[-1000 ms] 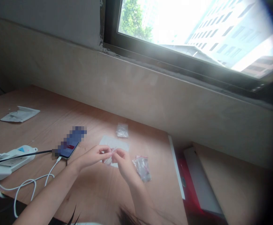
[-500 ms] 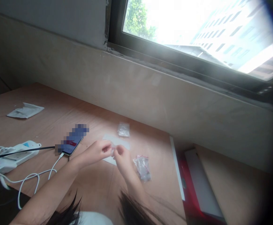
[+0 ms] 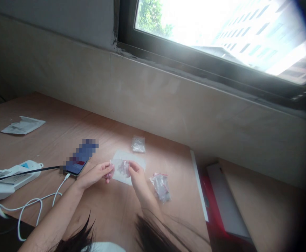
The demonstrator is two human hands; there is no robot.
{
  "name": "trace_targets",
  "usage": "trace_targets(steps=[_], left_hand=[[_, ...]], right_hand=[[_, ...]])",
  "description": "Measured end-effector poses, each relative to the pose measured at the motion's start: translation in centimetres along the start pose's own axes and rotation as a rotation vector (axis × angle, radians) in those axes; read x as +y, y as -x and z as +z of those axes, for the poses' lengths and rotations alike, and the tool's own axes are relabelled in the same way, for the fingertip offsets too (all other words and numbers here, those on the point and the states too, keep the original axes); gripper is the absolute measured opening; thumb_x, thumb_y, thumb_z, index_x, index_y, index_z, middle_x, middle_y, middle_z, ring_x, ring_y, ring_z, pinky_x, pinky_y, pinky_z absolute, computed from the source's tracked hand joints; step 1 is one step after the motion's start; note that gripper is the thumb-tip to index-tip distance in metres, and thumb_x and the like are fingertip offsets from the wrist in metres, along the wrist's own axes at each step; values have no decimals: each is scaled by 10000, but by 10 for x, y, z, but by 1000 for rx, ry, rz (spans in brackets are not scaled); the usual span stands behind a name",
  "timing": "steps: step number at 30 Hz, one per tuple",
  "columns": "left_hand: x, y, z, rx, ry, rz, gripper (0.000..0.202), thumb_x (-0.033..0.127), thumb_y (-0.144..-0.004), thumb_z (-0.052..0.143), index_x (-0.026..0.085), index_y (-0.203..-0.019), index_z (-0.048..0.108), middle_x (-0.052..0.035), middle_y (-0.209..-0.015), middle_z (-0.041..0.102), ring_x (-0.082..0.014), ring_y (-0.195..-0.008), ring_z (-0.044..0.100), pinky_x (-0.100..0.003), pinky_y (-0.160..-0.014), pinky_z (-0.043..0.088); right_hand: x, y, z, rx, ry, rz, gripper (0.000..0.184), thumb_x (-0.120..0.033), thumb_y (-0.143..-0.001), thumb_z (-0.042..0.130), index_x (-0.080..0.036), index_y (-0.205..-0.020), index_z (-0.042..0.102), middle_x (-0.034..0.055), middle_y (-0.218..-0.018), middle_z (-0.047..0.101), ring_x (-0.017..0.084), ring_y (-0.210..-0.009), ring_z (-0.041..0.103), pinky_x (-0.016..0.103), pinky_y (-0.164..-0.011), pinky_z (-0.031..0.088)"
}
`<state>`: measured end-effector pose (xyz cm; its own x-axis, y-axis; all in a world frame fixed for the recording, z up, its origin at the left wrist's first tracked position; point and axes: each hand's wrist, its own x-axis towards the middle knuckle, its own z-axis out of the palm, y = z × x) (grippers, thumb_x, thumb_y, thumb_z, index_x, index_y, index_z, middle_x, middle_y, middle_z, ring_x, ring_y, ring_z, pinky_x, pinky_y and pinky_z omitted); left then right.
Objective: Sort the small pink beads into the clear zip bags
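Observation:
Over a white sheet (image 3: 140, 161) on the table, a small clear plastic bag (image 3: 121, 167) shows between my two hands. My right hand (image 3: 138, 176) pinches its right end between thumb and fingers. My left hand (image 3: 100, 174) is closed at the left, thumb against fingers, with a pale edge that looks like the bag's other end at the fingertips. Small dark reddish bits seem to be inside the bag, too blurred to name. Just right of my right hand lie clear zip bags with red strips (image 3: 160, 187). Behind the sheet rests another clear bag (image 3: 138, 144).
A phone (image 3: 80, 159) with a white charging cable (image 3: 59, 192) lies left of my hands. Farther left are a white power strip (image 3: 18, 176) and a torn white packet (image 3: 24, 125). A wall and window stand behind; a red compartment (image 3: 213, 206) is beyond the table's right edge.
My hands were close together at the fingertips; now they are farther apart, my left hand having moved left. The clear bag now shows spread between them.

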<state>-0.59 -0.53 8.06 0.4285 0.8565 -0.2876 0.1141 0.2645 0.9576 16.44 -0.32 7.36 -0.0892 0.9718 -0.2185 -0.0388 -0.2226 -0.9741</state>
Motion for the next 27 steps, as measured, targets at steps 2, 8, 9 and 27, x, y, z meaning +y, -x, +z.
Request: trace_targets(steps=[2, 8, 9, 27], left_hand=[[-12, -3, -5, 102, 5, 17, 333, 445, -770, 416, 148, -626, 459, 44, -534, 466, -66, -448, 420, -195, -470, 361], [-46, -14, -20, 317, -43, -74, 338, 489, -683, 505, 154, -649, 472, 57, -455, 491, -70, -360, 428, -186, -376, 348], [-50, -15, -22, 332, -57, -85, 341, 495, -677, 507, 157, -647, 473, 57, -442, 494, -73, -348, 429, -187, -365, 347], [-48, -11, -20, 351, -33, -100, 388, 546, -709, 416, 172, -605, 430, 99, -328, 354, -51, -264, 325, -148, -294, 243]], right_hand=[[14, -7, 1, 101, 0, 22, 202, -156, -634, 434, -166, -825, 500, -52, -525, 481, 81, -455, 418, 191, -453, 314], [47, -14, 9, 60, 34, 48, 189, -365, -692, 480, -177, -710, 481, -28, -551, 520, 87, -447, 434, 197, -422, 322], [51, -14, 10, 45, 51, 54, 212, -383, -674, 504, -171, -673, 493, -25, -546, 517, 88, -453, 434, 200, -426, 322], [66, -16, -2, -42, -65, 236, 289, -399, -556, 635, -145, -661, 545, -44, -442, 480, 61, -353, 396, 182, -332, 294]])
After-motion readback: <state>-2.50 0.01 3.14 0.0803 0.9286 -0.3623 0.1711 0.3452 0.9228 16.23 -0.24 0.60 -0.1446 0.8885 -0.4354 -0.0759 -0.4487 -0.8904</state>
